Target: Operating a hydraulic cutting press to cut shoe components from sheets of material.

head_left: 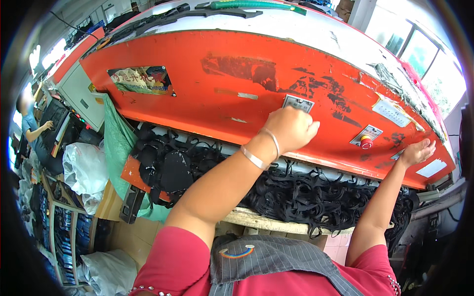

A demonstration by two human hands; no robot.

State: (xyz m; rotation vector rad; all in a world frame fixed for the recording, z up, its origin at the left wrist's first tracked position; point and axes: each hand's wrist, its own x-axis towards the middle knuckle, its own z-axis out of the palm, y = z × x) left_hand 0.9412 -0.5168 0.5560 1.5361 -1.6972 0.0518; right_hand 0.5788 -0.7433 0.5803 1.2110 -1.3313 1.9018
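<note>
Long orange machine panel [267, 105], scuffed dark in patches

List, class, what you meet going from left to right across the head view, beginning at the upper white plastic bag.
Upper white plastic bag → printed nameplate → left hand → red button → right hand

Daylight, bright, entering this room by the window [419, 54] at upper right, panes burnt pale; glare also on the white tabletop [296, 28]. Orange panel [187, 101] clearly lit and sharp; black strips [311, 200] beneath it in shade, detail partly lost. Head view: bowed straight edges, dark circular vignette, colour-fringed rim, shelving [74, 229] at left softened.
</note>
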